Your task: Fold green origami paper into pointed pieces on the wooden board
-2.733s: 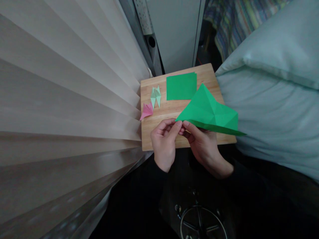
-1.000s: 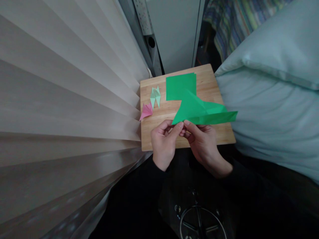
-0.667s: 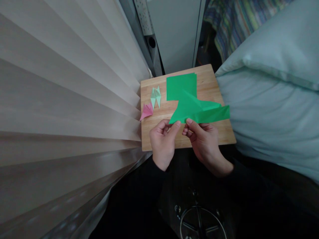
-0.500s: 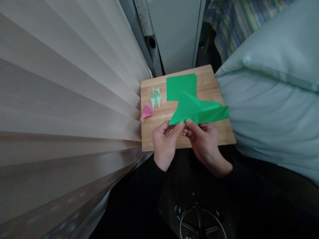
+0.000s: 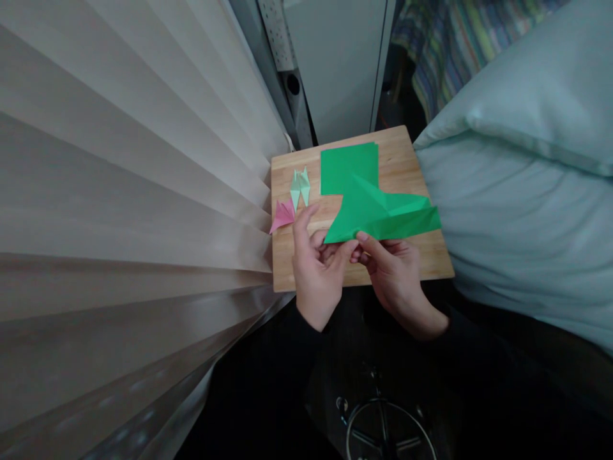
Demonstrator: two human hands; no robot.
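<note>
A creased sheet of green origami paper (image 5: 366, 211) is held above the near part of the wooden board, one long flap pointing right. My right hand (image 5: 395, 275) pinches its lower edge, thumb on top and fingers curled beneath. At the lower left edge of the paper is my left hand (image 5: 318, 275). Its index finger is raised off the sheet, its thumb tip lies at the edge, and its other fingers curl partly under the paper. Behind the held sheet lies a flat stack of green paper (image 5: 347, 167), which it partly overlaps in view.
On the left of the wooden board (image 5: 397, 153) lie pale green folded paper pieces (image 5: 300, 187) and a pink folded piece (image 5: 283, 215). A pleated curtain (image 5: 167, 223) borders the left, pale bedding (image 5: 517, 217) the right. A grey cabinet (image 5: 338, 64) stands behind.
My left index finger has lifted away from the paper and stretched upward, and the left thumb has slid slightly down to the edge. The right hand keeps its pinch.
</note>
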